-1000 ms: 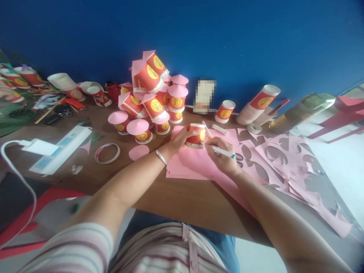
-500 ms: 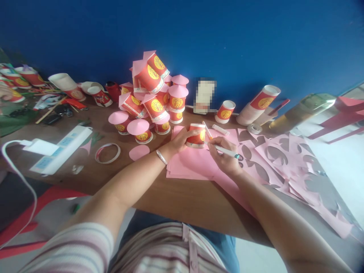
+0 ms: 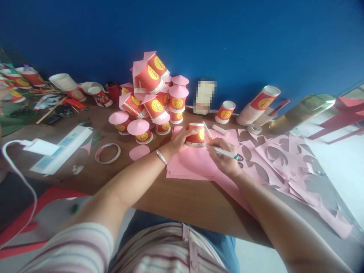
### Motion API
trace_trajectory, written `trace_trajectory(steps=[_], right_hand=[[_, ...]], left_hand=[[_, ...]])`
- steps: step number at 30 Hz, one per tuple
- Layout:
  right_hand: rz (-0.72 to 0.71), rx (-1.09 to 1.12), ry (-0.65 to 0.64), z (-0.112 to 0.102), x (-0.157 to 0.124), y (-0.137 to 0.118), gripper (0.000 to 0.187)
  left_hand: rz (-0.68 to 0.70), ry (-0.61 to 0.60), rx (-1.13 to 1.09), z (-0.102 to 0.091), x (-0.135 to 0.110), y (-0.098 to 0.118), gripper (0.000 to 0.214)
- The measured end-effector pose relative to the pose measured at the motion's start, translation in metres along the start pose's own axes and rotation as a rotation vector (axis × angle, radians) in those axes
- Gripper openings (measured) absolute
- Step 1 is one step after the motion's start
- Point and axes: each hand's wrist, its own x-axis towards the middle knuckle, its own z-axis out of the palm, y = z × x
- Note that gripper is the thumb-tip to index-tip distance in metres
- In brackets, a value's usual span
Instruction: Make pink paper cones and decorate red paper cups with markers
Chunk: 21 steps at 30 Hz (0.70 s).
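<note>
Little has moved since the earlier frames: the pen's (image 3: pixel 226 152) tip has crept slightly along the base of the red paper cup (image 3: pixel 196 134). The left hand (image 3: pixel 178 140) wraps the cup's near-left side, pressing it onto the pink paper stack (image 3: pixel 190 165); the right hand (image 3: pixel 223 151), just right of the cup, pinches the pen with its tip at the cup's foot. Behind the cup rises a pile of cups with pink cone lids (image 3: pixel 155 100) (too jumbled to count). Left of the cup lie one pink paper disc (image 3: pixel 139 152), one tape ring (image 3: pixel 107 152) and one white power strip (image 3: pixel 61 149). Right of it, cut pink sheets (image 3: pixel 287 159) spread over the counter (image 3: pixel 176 199).
</note>
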Motion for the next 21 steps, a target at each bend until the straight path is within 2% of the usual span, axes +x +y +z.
trace_trajectory(steps=[9, 15, 18, 21], right_hand=[[0.009, 0.113, -0.004, 0.001, -0.003, 0.005, 0.007], [0.019, 0.135, 0.006, 0.002, -0.004, 0.008, 0.005], [0.014, 0.140, -0.016, 0.002, -0.004, 0.007, 0.005], [0.025, 0.140, -0.033, 0.002, -0.005, 0.006, 0.005]], left_hand=[[0.128, 0.077, 0.038, -0.004, 0.004, -0.004, 0.025], [0.151, 0.031, -0.004, -0.003, 0.008, -0.008, 0.030], [0.183, 0.032, 0.053, -0.008, 0.010, -0.011, 0.028], [0.257, 0.097, 0.178, -0.016, 0.008, -0.012, 0.021]])
